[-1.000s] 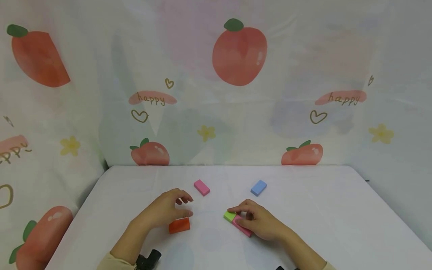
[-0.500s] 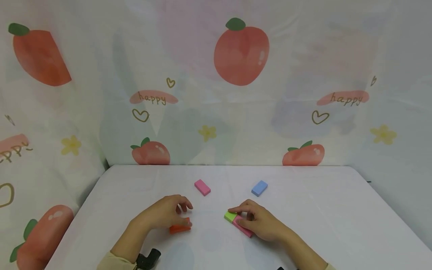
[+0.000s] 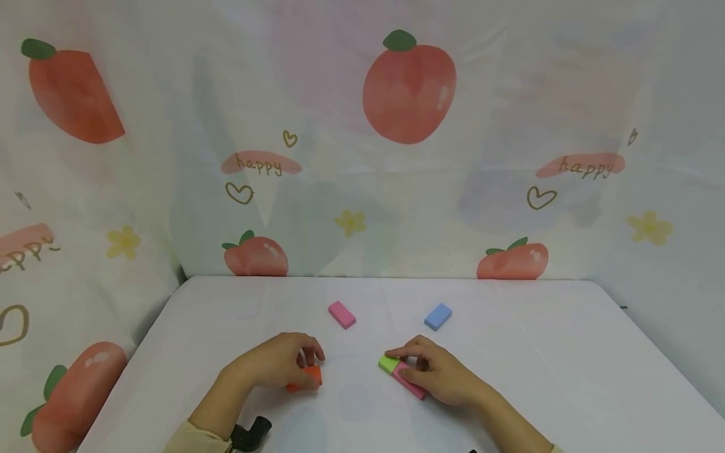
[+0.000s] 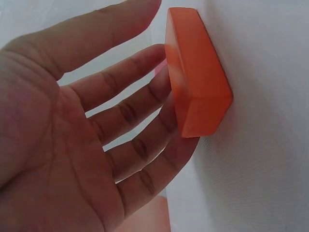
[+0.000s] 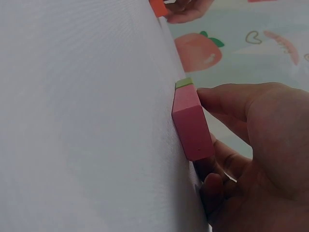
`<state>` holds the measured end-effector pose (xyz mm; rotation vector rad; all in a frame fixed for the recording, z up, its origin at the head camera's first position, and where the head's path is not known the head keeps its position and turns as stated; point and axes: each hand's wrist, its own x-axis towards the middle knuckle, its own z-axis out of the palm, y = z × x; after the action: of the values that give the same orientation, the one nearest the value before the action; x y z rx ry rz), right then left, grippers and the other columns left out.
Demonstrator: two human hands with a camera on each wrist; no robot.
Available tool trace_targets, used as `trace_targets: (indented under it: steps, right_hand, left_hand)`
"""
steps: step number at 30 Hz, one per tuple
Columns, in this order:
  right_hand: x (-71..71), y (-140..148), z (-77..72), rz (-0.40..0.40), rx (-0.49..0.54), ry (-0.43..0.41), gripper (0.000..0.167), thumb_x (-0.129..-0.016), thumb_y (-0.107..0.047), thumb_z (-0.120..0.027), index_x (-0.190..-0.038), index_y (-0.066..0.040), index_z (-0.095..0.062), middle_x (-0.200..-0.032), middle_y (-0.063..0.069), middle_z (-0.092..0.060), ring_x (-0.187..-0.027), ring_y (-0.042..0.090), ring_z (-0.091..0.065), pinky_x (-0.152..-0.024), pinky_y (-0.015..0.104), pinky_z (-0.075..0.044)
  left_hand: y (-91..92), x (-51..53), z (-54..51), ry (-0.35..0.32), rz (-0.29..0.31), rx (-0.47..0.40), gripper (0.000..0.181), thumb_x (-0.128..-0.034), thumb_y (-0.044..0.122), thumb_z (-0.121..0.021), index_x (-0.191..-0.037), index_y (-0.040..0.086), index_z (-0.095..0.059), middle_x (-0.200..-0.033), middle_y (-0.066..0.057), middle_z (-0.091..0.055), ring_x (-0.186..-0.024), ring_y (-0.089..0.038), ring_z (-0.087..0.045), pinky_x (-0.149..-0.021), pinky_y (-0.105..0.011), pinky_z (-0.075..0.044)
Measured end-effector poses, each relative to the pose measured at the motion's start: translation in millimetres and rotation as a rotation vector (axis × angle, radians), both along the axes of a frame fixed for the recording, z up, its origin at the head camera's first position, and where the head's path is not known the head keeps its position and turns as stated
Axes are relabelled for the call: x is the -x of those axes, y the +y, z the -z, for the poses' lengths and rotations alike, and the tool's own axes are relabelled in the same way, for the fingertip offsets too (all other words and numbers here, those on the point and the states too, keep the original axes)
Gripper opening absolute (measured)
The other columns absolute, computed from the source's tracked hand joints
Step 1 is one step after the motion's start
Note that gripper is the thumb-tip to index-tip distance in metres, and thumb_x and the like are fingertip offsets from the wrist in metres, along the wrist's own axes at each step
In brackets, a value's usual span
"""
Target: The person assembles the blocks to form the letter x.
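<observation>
1. Left hand (image 3: 277, 362): grip loose around the orange block (image 4: 200, 77) on the bench (image 3: 527, 340); an off-centre pinch could tip it.
2. Farther pink block (image 3: 342, 315) lies beyond.
3. Right hand (image 3: 444, 374): grip holds the nearer pink block (image 5: 194, 130) against the green block (image 3: 388, 363); uneven pressure might part them.
4. Blue block (image 3: 438, 316) lies behind.

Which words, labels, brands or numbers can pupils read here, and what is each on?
"happy": left pink brushstroke, back cloth.
"happy": right pink brushstroke, back cloth.
"ppy", start cut off: side cloth's pink brushstroke.
Too blurred: pink brushstroke in right-wrist view.
None visible: orange block, green block, near pink block, far pink block, blue block.
</observation>
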<state>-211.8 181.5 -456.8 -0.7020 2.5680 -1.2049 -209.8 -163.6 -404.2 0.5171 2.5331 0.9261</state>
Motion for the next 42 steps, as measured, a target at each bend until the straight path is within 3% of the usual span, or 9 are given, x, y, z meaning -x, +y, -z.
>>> trace_targets:
  steps: [15,27,42]
  right_hand:
    - [-1.7,2.7,-3.0,0.013,0.002,-0.007,0.031,-0.099,-0.03,-0.07,-0.13,-0.033,-0.071,-0.118,-0.004,-0.061,-0.085,0.009,-0.051,-0.071,0.022,-0.042]
    - [-3.4,-2.1,-3.8,-0.001,0.006,0.004,0.031,-0.1,-0.029,-0.069,-0.131,-0.031,-0.071,-0.115,-0.004,-0.061,-0.085,0.009,-0.052,-0.073,0.021,-0.043]
    - [-2.8,-1.6,-2.7,0.005,-0.013,0.0,0.031,-0.1,-0.028,-0.068,-0.131,-0.032,-0.071,-0.114,-0.004,-0.061,-0.083,0.009,-0.052,-0.071,0.022,-0.044]
  left_hand:
    - [1.6,5.1,4.8,0.031,0.026,-0.007,0.025,-0.0815,0.014,-0.088,-0.102,0.019,-0.073,-0.095,0.002,-0.064,-0.092,-0.017,-0.057,-0.077,-0.032,-0.047]
    - [-3.8,4.1,7.4,0.022,0.005,0.008,0.023,-0.0811,0.014,-0.088,-0.098,0.021,-0.073,-0.094,0.003,-0.065,-0.091,-0.016,-0.057,-0.08,-0.034,-0.047]
    - [-7.0,6.8,9.0,0.032,0.007,0.005,0.024,-0.0774,0.024,-0.091,-0.093,0.021,-0.073,-0.091,0.003,-0.066,-0.086,-0.016,-0.058,-0.073,-0.031,-0.047]
